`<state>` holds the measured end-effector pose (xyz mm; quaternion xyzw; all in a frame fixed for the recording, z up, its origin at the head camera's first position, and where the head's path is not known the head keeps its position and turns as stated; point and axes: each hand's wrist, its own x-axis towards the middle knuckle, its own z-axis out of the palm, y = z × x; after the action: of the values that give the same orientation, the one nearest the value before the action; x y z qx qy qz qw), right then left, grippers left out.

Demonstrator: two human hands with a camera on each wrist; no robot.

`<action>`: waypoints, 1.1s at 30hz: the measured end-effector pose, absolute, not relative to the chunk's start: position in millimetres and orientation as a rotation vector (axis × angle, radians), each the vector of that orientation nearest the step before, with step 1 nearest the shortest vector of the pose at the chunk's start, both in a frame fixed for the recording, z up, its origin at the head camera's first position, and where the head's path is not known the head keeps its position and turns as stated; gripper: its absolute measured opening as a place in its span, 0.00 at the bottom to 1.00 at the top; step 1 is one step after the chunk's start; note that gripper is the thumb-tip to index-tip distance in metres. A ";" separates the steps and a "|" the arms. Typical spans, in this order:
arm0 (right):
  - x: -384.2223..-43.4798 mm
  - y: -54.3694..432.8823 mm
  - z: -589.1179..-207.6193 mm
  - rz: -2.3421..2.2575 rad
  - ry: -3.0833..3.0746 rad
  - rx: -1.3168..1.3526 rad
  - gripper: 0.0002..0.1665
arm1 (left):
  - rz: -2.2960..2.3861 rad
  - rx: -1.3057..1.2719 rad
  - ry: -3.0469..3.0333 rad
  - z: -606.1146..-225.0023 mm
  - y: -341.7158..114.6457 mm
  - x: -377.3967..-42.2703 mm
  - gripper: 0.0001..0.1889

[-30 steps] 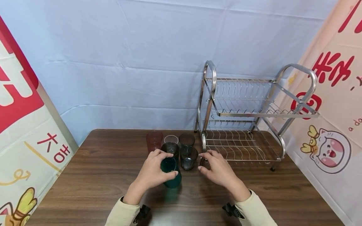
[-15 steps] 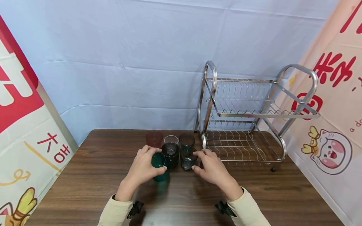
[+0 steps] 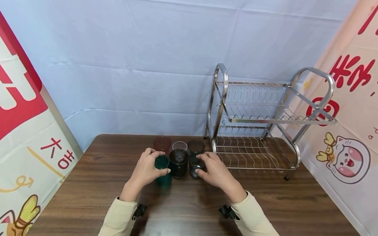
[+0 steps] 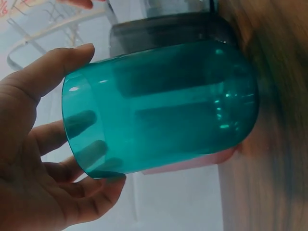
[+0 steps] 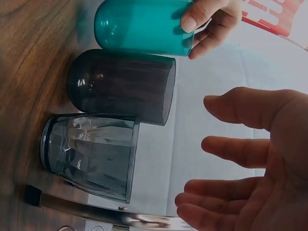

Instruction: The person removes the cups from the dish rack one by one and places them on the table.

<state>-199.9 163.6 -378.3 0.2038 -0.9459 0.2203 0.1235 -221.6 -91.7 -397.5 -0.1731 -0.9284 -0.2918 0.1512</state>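
Note:
My left hand (image 3: 144, 168) grips a teal tumbler (image 4: 163, 106) by its rim, thumb on one side and fingers on the other. It stands upright on the table, left of a dark grey tumbler (image 5: 122, 86). My right hand (image 5: 255, 159) is close above a grey faceted glass (image 5: 91, 154), fingers spread and holding nothing. In the right wrist view a gap shows between those fingertips and the glass. Behind the front row are a red cup (image 3: 162, 143), a clear cup (image 3: 179, 144) and another dark cup (image 3: 196, 146).
A two-tier metal dish rack (image 3: 257, 121) stands on the wooden table (image 3: 97, 183), just right of the cups. Its near left post is close to my right hand. A pale blue cloth (image 3: 133, 65) hangs behind the table, with printed cloths at both sides.
My left hand has shifted the teal tumbler left and back, from in front of the dark grey tumbler to beside it. My right hand has moved left, over the grey faceted glass.

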 end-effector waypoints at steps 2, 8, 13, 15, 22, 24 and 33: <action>-201.3 162.1 -379.0 0.646 -2.768 0.613 0.26 | -0.843 -0.491 -2.657 -399.5 -93.0 -224.3 0.31; -206.8 157.8 -380.1 0.609 -2.777 0.705 0.27 | -0.867 -0.465 -2.639 -405.9 -95.1 -233.2 0.30; -213.2 154.6 -381.2 0.554 -2.747 0.783 0.27 | -0.894 -0.445 -2.615 -411.5 -96.6 -238.5 0.30; -215.5 153.4 -381.9 0.529 -2.751 0.789 0.27 | -0.903 -0.438 -2.612 -414.0 -97.2 -240.4 0.30; -220.9 149.7 -383.9 0.454 -2.796 0.782 0.30 | -0.923 -0.431 -2.604 -417.7 -97.8 -245.4 0.30; -221.8 148.9 -383.7 0.438 -2.799 0.775 0.31 | -0.925 -0.438 -2.605 -418.0 -97.2 -246.8 0.31; -226.3 149.1 -385.9 0.381 -2.784 0.757 0.30 | -0.886 -0.474 -2.594 -421.8 -94.1 -247.4 0.30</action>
<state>-226.3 149.1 -385.9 0.2584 -0.9502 0.1301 0.1155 -247.4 -94.1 -421.8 -0.1675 -0.9174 -0.3134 0.1791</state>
